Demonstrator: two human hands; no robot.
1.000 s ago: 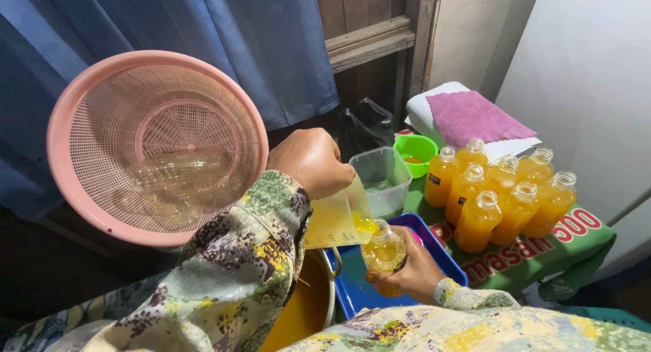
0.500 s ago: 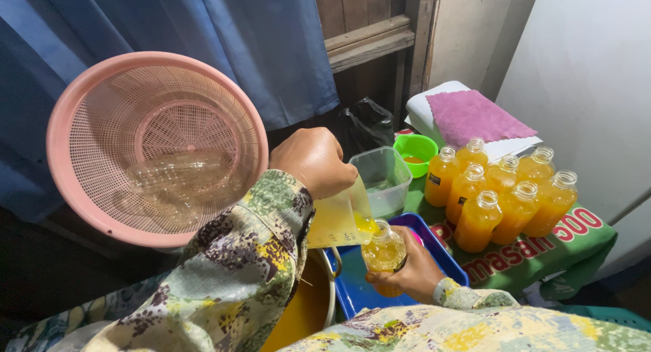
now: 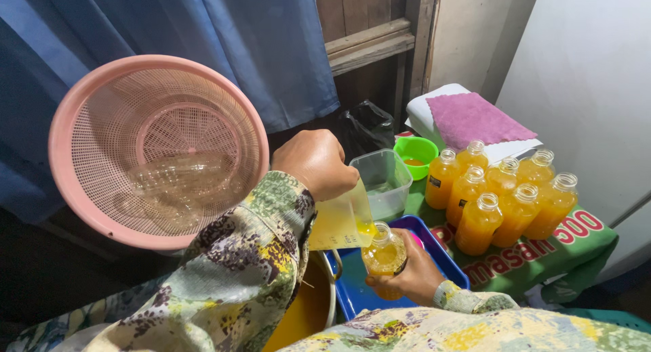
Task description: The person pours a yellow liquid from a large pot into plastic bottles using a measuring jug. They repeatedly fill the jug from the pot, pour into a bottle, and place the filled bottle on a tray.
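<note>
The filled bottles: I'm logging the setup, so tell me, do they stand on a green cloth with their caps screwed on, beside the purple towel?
Not quite. In the head view the filled bottles stand on the green cloth beside the purple towel, but their necks are open, with no caps on.

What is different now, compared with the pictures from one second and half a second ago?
Almost nothing visibly changed. The left hand still tips the clear jug over the small bottle, which the right hand still grips above the blue tray. Any change in the bottle's level is too small to tell. The pink basket and the filled bottles stayed in place.
</note>
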